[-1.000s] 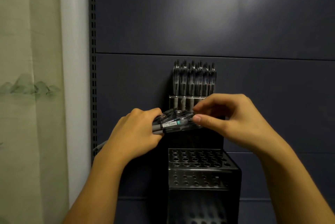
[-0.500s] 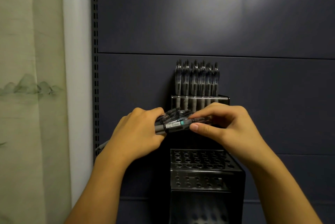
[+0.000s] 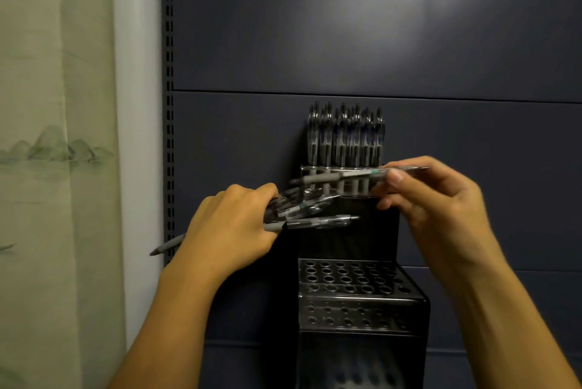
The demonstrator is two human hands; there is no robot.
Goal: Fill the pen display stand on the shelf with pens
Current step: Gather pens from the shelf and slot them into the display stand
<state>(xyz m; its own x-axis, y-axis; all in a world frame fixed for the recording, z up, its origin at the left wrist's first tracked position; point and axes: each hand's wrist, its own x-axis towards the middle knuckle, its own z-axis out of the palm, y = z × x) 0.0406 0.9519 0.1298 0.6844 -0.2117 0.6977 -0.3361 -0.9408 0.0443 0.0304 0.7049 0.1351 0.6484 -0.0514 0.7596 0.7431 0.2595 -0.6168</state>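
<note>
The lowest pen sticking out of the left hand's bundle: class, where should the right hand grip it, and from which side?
Pinch the lowest pen on its free clear barrel, coming from the right. It lies roughly level, tip end clear of the left hand, apart from the bundle above.

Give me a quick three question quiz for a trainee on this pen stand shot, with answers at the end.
1. True or false: the top tier of the pen display stand already holds upright pens.
2. Which hand pinches the single pen? A) left B) right
3. Fill in: the left hand grips a ____ of pens.

Key:
1. True; the lower tier's holes are empty.
2. B; the right hand holds it roughly level in front of the top tier.
3. Bundle.
</note>
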